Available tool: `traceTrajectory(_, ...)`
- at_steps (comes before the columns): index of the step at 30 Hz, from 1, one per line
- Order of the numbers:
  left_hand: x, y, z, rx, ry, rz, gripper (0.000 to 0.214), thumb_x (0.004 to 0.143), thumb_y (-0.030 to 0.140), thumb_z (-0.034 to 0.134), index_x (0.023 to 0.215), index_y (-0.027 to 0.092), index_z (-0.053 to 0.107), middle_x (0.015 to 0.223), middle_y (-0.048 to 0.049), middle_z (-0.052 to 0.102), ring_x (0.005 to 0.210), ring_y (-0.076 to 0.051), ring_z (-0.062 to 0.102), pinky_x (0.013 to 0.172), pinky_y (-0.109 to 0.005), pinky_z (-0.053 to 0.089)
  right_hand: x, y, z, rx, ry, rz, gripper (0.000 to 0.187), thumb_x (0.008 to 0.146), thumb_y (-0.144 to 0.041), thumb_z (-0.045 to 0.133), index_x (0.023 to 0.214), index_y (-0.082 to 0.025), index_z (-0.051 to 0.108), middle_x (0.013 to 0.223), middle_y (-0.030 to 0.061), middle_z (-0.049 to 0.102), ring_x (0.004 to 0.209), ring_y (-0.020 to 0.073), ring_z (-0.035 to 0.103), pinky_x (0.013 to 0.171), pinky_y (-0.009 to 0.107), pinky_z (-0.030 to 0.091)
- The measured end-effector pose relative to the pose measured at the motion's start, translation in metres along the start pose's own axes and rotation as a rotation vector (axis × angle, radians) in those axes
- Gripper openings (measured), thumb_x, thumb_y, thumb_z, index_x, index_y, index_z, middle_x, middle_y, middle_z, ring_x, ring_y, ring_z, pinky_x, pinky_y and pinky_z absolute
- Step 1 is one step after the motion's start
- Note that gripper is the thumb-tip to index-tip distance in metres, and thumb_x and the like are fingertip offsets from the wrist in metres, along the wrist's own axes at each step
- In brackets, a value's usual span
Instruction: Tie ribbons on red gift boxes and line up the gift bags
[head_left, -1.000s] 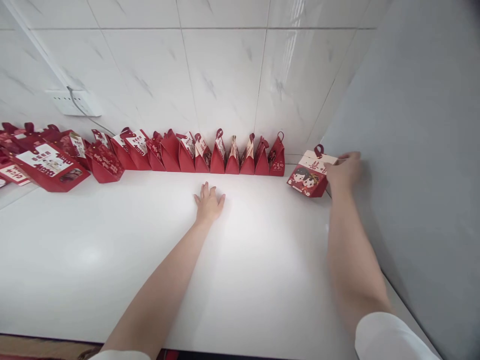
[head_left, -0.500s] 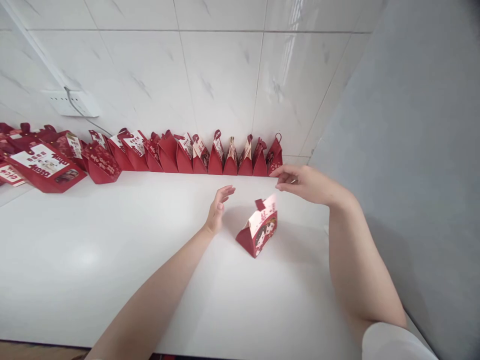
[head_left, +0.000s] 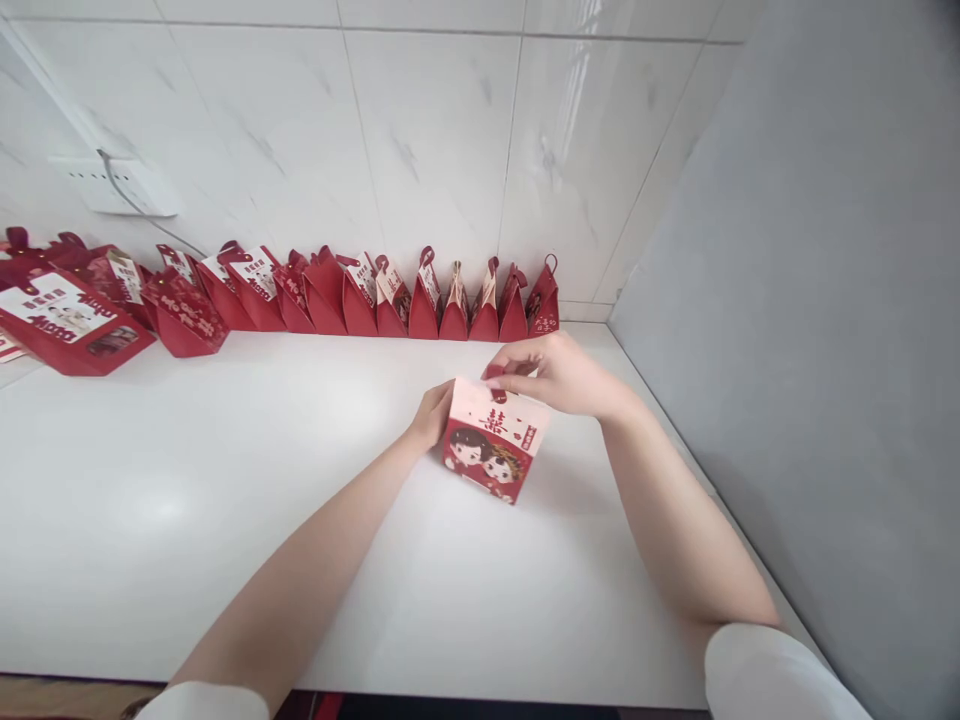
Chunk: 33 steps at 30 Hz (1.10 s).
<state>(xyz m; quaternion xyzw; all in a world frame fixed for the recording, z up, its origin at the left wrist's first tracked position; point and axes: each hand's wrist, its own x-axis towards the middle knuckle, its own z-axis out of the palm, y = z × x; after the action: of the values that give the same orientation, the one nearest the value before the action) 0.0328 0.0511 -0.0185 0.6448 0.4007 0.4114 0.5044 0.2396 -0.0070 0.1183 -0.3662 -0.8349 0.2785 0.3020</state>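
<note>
A small red and pink gift box [head_left: 491, 445] with a cartoon couple printed on its front stands on the white table [head_left: 187, 500] near the middle. My left hand [head_left: 430, 418] is pressed against the box's left side, its fingers mostly hidden behind it. My right hand [head_left: 559, 375] reaches over the top and pinches the red tab at the box's upper edge.
A long row of similar red gift boxes [head_left: 420, 300] lines the tiled back wall, with larger ones [head_left: 67, 320] lying at the far left. A grey wall panel [head_left: 810, 300] closes the right side. A white socket [head_left: 112, 185] with a cable is on the left wall.
The box went from the far right corner to the table's middle and turned its printed front towards me. Both hands closed in on it; the right now pinches its top.
</note>
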Motion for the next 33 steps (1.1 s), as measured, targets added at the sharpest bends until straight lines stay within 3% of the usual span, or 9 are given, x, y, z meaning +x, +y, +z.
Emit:
traceTrajectory(2, 0.01, 0.015, -0.005, -0.123, -0.038, -0.002, 0.076, 0.083, 0.079, 0.04, 0.098, 0.011, 0.07, 0.098, -0.0129, 0.075, 0.097, -0.031, 0.068, 0.088, -0.04, 0.051, 0.001, 0.002, -0.001, 0.009, 0.071, 0.006, 0.021, 0.091, -0.037, 0.06, 0.085, -0.019, 0.07, 0.077, 0.0022, 0.074, 0.071, 0.0154, 0.066, 0.068, 0.028, 0.047)
traceTrajectory(5, 0.015, 0.055, -0.019, -0.237, -0.176, 0.09, 0.08, 0.083, 0.081, 0.032, 0.106, 0.015, 0.07, 0.103, -0.0122, 0.075, 0.1, -0.028, 0.069, 0.093, -0.04, 0.051, 0.002, 0.004, 0.0, 0.023, 0.102, -0.026, 0.021, 0.091, -0.037, 0.06, 0.085, -0.019, 0.07, 0.079, 0.0026, 0.075, 0.071, 0.0151, 0.064, 0.068, 0.027, 0.046)
traceTrajectory(9, 0.001, 0.111, -0.036, 0.051, -0.332, 0.185, 0.051, 0.076, 0.052, 0.074, 0.114, 0.019, 0.069, 0.111, -0.0093, 0.074, 0.104, -0.024, 0.069, 0.097, -0.036, 0.05, 0.006, 0.006, 0.006, 0.058, 0.138, -0.066, 0.019, 0.09, -0.036, 0.062, 0.089, -0.019, 0.071, 0.083, 0.0027, 0.074, 0.073, 0.0155, 0.065, 0.069, 0.028, 0.049)
traceTrajectory(12, -0.014, 0.132, -0.039, 0.303, -0.314, 0.14, 0.046, 0.075, 0.038, 0.079, 0.116, 0.02, 0.067, 0.104, -0.0069, 0.076, 0.101, -0.022, 0.07, 0.096, -0.036, 0.052, 0.008, 0.01, 0.009, 0.043, 0.182, -0.098, 0.016, 0.089, -0.033, 0.062, 0.09, -0.02, 0.072, 0.089, 0.0036, 0.073, 0.079, 0.0165, 0.066, 0.073, 0.029, 0.052)
traceTrajectory(17, -0.024, 0.137, -0.033, 0.563, -0.255, 0.107, 0.029, 0.08, 0.033, 0.072, 0.108, 0.022, 0.073, 0.105, -0.0039, 0.076, 0.101, -0.022, 0.07, 0.096, -0.035, 0.053, 0.009, 0.013, 0.011, 0.003, 0.239, -0.093, 0.015, 0.089, -0.03, 0.062, 0.089, -0.021, 0.074, 0.085, 0.003, 0.074, 0.075, 0.0162, 0.067, 0.071, 0.029, 0.052)
traceTrajectory(24, -0.025, 0.141, -0.034, 0.725, -0.251, 0.135, 0.022, 0.086, 0.027, 0.062, 0.104, 0.026, 0.075, 0.107, 0.0003, 0.075, 0.101, -0.021, 0.069, 0.092, -0.035, 0.053, 0.01, 0.017, 0.016, 0.053, 0.278, -0.069, 0.016, 0.088, -0.032, 0.063, 0.098, -0.021, 0.07, 0.091, 0.0039, 0.074, 0.082, 0.0172, 0.068, 0.075, 0.031, 0.051)
traceTrajectory(28, -0.026, 0.144, -0.033, 0.76, -0.253, 0.112, 0.02, 0.088, 0.031, 0.057, 0.096, 0.025, 0.074, 0.102, 0.0001, 0.075, 0.097, -0.02, 0.068, 0.089, -0.035, 0.051, 0.01, 0.018, 0.014, 0.055, 0.141, 0.016, 0.023, 0.087, -0.038, 0.064, 0.104, -0.021, 0.067, 0.089, 0.0025, 0.072, 0.079, 0.016, 0.064, 0.072, 0.03, 0.048)
traceTrajectory(33, -0.026, 0.142, -0.027, 0.749, -0.22, 0.111, 0.017, 0.083, 0.036, 0.063, 0.087, 0.022, 0.072, 0.093, -0.0008, 0.073, 0.087, -0.018, 0.066, 0.078, -0.03, 0.05, 0.006, 0.018, 0.008, -0.041, -0.012, 0.108, 0.026, 0.089, -0.04, 0.058, 0.074, -0.02, 0.063, 0.068, -0.0022, 0.06, 0.062, 0.0119, 0.047, 0.059, 0.027, 0.036)
